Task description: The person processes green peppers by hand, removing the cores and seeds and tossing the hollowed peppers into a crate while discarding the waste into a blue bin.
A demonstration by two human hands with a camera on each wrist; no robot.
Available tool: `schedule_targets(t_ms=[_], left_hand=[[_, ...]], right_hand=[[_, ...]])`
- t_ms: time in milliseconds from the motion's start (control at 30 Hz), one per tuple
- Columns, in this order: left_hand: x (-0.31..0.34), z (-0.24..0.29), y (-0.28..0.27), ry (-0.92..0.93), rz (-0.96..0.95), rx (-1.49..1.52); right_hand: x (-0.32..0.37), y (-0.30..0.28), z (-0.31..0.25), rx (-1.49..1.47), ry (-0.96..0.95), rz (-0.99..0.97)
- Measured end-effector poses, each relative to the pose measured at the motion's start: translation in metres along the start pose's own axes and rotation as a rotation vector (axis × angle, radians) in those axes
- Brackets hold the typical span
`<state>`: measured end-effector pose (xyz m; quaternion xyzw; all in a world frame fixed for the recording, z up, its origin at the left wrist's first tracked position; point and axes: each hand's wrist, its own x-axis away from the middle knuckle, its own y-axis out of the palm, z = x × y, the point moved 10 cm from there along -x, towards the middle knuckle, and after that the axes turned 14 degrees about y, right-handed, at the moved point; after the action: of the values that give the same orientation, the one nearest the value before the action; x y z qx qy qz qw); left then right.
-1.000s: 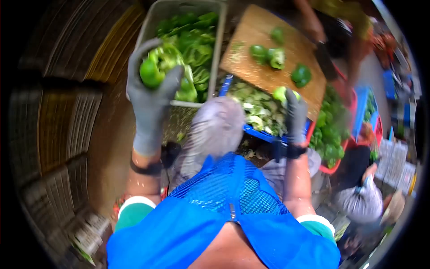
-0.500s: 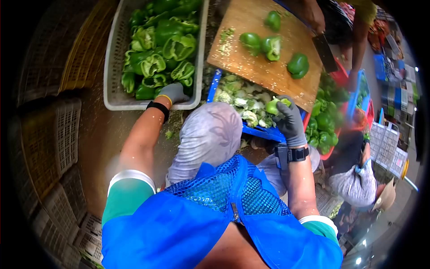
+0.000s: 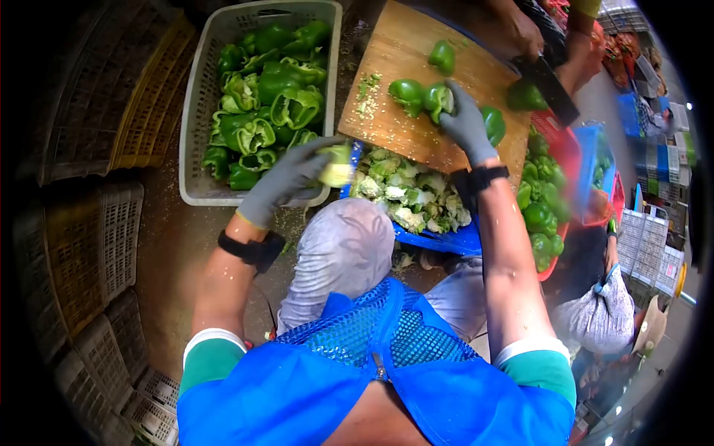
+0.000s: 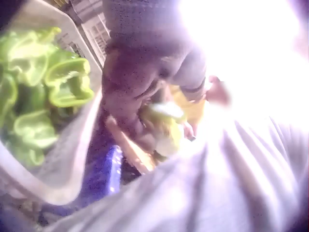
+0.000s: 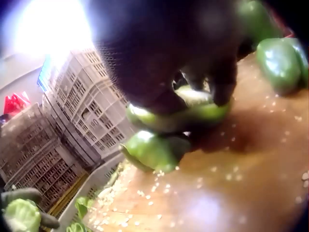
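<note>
My gloved left hand (image 3: 290, 178) holds a pale green pepper core (image 3: 337, 167), blurred, between the crate's corner and the scrap tray. In the left wrist view its fingers curl about that piece. My gloved right hand (image 3: 468, 128) grips a cut green bell pepper (image 3: 437, 99) on the wooden cutting board (image 3: 405, 44); the right wrist view shows fingertips in its opening. Another bell pepper (image 3: 407, 95) lies right beside it. Two more sit on the board, one farther back (image 3: 442, 56) and one partly behind my right hand (image 3: 493, 125).
A grey crate (image 3: 192, 134) of opened peppers stands at left. Beneath the board's near edge, a blue tray (image 3: 439, 239) contains pale cores. Whole peppers fill a red basket (image 3: 569, 167). Across the board, another person's hand (image 3: 526, 33) holds a cleaver (image 3: 556, 93) near a pepper (image 3: 525, 95).
My left hand released an opened pepper into the crate, then came right and now holds a core. My right hand, earlier holding a core over the tray, reached forward onto a board pepper.
</note>
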<state>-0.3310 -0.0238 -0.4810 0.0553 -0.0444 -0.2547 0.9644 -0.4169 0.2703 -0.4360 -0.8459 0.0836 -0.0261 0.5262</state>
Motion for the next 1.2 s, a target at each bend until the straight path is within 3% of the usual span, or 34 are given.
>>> schedule_targets(t_ms=[33,67,133,233,367,467,633,700,733,800,867,900,933,1000,1067,1100,1133,1200], left_hand=[[-0.004,0.019,0.024,0.116,-0.148,0.039],[-0.005,0.014,0.036,-0.028,-0.147,0.154],[-0.015,0.023,0.042,-0.056,-0.161,0.195],[-0.039,-0.008,0.052,-0.269,-0.233,0.235],[-0.06,0.003,0.059,-0.235,0.039,0.469],[-0.057,0.002,0.073,-0.246,-0.053,0.336],[-0.039,0.0,0.074,-0.185,-0.055,0.589],[-0.03,-0.009,0.071,-0.155,-0.03,0.707],[-0.025,-0.004,0.069,-0.141,-0.024,0.764],[-0.017,0.006,0.063,-0.048,-0.079,0.699],[-0.014,0.017,0.042,0.055,-0.085,0.72],[-0.009,0.015,0.021,0.043,-0.059,0.666],[-0.003,0.015,-0.004,0.036,-0.036,0.609],[0.013,0.043,-0.035,0.013,-0.171,0.105],[0.006,0.054,-0.071,0.091,-0.271,-0.458],[-0.012,0.06,-0.089,0.083,-0.145,-0.432],[-0.031,0.062,-0.109,0.073,-0.021,-0.401],[-0.088,0.053,-0.134,0.24,-0.008,-0.759]], right_hand=[[-0.008,0.007,-0.003,0.001,0.026,-0.043],[-0.015,0.014,-0.003,0.005,0.055,-0.083],[-0.024,0.019,-0.001,0.095,0.082,-0.101],[-0.025,0.018,0.01,0.217,0.227,-0.088],[0.014,0.026,-0.039,0.06,0.098,-0.166],[0.088,0.021,-0.123,0.052,-0.158,-0.248],[0.099,0.043,-0.079,-0.282,-0.002,-0.129],[0.105,0.043,-0.067,-0.591,0.098,-0.168],[0.112,0.05,-0.06,-0.782,0.264,-0.263],[0.118,0.055,-0.044,-0.873,0.243,-0.208],[0.133,0.078,0.007,-1.625,0.837,-0.368],[0.133,0.066,0.027,-1.609,0.85,-0.338],[0.134,0.057,0.049,-1.615,0.843,-0.435],[0.132,-0.013,0.009,-0.041,-0.253,-0.091],[0.128,-0.01,0.052,-0.315,0.436,-0.333],[0.145,0.001,0.07,-0.449,0.788,-0.447],[0.137,-0.001,0.06,-0.425,0.672,-0.406],[0.108,0.001,0.034,-0.369,0.429,-0.316]])
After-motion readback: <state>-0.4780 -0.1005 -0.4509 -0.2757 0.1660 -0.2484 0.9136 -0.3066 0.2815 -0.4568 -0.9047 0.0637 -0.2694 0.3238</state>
